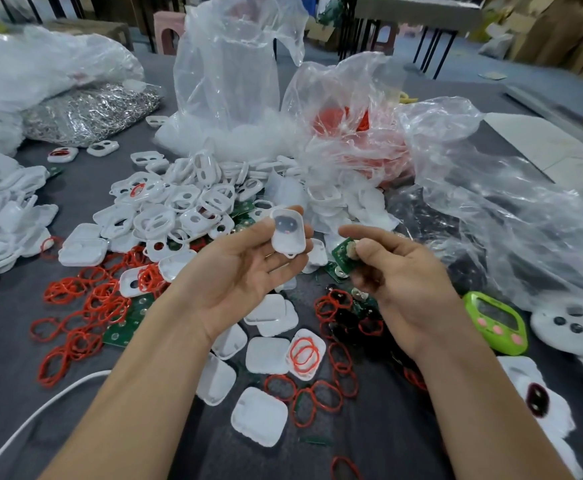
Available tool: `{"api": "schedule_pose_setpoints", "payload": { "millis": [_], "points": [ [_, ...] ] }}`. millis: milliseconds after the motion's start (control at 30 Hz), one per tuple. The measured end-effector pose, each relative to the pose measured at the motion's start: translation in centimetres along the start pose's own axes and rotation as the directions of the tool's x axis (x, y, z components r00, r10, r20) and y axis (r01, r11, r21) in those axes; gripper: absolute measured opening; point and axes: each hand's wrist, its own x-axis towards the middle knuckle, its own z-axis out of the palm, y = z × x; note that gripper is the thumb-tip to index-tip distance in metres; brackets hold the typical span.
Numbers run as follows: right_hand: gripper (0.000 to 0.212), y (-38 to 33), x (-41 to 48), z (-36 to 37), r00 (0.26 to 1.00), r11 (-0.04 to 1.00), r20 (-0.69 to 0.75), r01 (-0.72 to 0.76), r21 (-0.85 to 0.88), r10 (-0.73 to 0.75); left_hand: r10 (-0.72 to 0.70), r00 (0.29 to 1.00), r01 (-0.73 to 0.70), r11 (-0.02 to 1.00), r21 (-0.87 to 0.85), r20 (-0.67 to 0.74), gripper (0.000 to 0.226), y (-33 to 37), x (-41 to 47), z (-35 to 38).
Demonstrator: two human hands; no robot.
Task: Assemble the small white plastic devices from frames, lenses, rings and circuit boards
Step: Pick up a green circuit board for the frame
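My left hand [245,268] is palm up above the table and holds a small white plastic frame [287,231] between thumb and fingertips; a dark round lens shows in it. My right hand [401,282] is just to its right and pinches a green circuit board [343,254] with a round metal part. A heap of white frames [186,206] lies behind the hands. Red rings [85,306] are scattered on the left and below, and flat white covers [266,355] lie under my wrists. More circuit boards [123,327] lie among the rings.
Clear plastic bags [234,77] stand behind the heap, one with red parts [359,140]. A bag of metal pieces [89,112] sits at the back left. A green timer [498,322] and a white cable [40,410] lie on the grey table [6,358].
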Motion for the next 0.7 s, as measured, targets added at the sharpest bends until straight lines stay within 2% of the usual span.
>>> {"api": "schedule_pose_setpoints", "payload": {
  "millis": [133, 333, 400, 500, 600, 700],
  "points": [
    [0.041, -0.3, -0.1, -0.5, 0.998, 0.999, 0.027, -0.05, -0.004, 0.05, 0.004, 1.0, -0.004, 1.0, 0.017, 0.03, 0.036, -0.2, 0.0, 0.1],
    [0.022, -1.2, -0.3, -1.2, 0.991, 0.935, 0.092, -0.12, 0.333, 0.095, 0.01, 0.992, -0.02, 0.997, 0.075, 0.128, 0.035, -0.6, 0.2, 0.0],
    [0.021, -1.3, -0.4, -1.4, 0.987, 0.938, 0.138, -0.121, 0.326, 0.079, 0.004, 0.989, -0.015, 0.997, 0.071, 0.147, 0.039, -0.7, 0.2, 0.0],
    [0.033, -1.5, -0.7, -1.6, 0.979, 0.956, 0.199, -0.105, 0.273, 0.051, -0.001, 0.987, -0.01, 0.998, 0.068, 0.158, 0.041, -0.7, 0.3, 0.0],
    [0.036, -1.4, -0.7, -1.4, 0.982, 0.965, 0.182, -0.101, 0.243, 0.057, -0.001, 0.985, -0.011, 0.998, 0.069, 0.175, 0.04, -0.7, 0.2, 0.0],
    [0.03, -1.5, -0.8, -1.2, 0.991, 0.969, 0.102, -0.105, 0.226, 0.084, -0.005, 0.983, -0.009, 0.997, 0.075, 0.184, 0.039, -0.6, 0.2, -0.1]
  ]
}}
